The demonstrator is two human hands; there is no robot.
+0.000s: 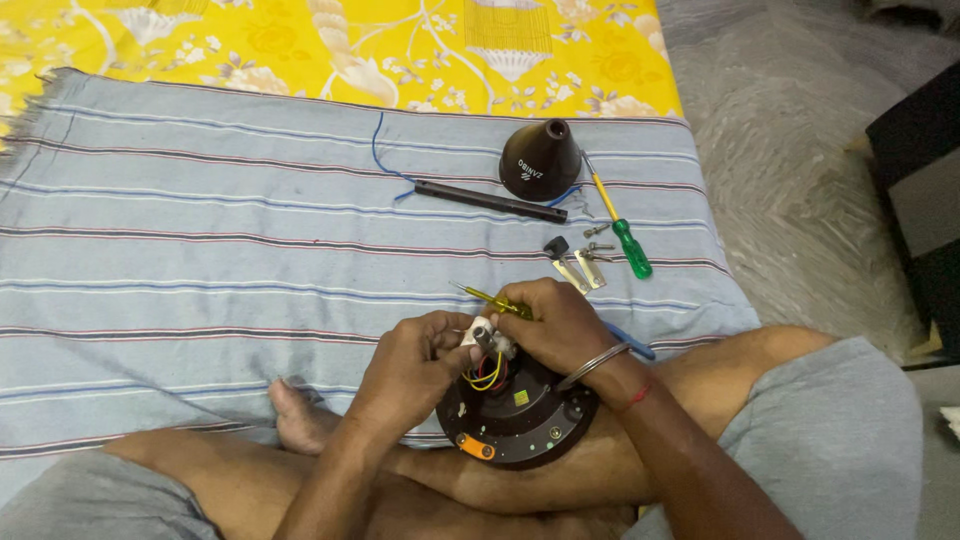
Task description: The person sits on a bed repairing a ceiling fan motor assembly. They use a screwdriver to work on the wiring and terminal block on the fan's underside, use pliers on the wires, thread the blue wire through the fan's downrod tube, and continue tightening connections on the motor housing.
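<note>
Pinching a small grey capacitor [487, 338] with both our left hand [415, 365] and right hand [555, 325], fingers closed, we rest the round black motor [520, 415] on our lap. Green-handled screwdriver [628, 245], black cone cover [540, 160] and black rod [490, 200] lie near the striped blue cloth's [200, 250] right edge.

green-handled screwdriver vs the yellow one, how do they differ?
The green-handled screwdriver lies free on the striped cloth, untouched; the yellow screwdriver is gripped in the right hand.
The green one shows whole, handle and yellow shaft; the yellow one is mostly hidden by fingers.
The green one sits beside the black cone; the yellow one is above the black round motor unit.
Both lie slanted.
</note>
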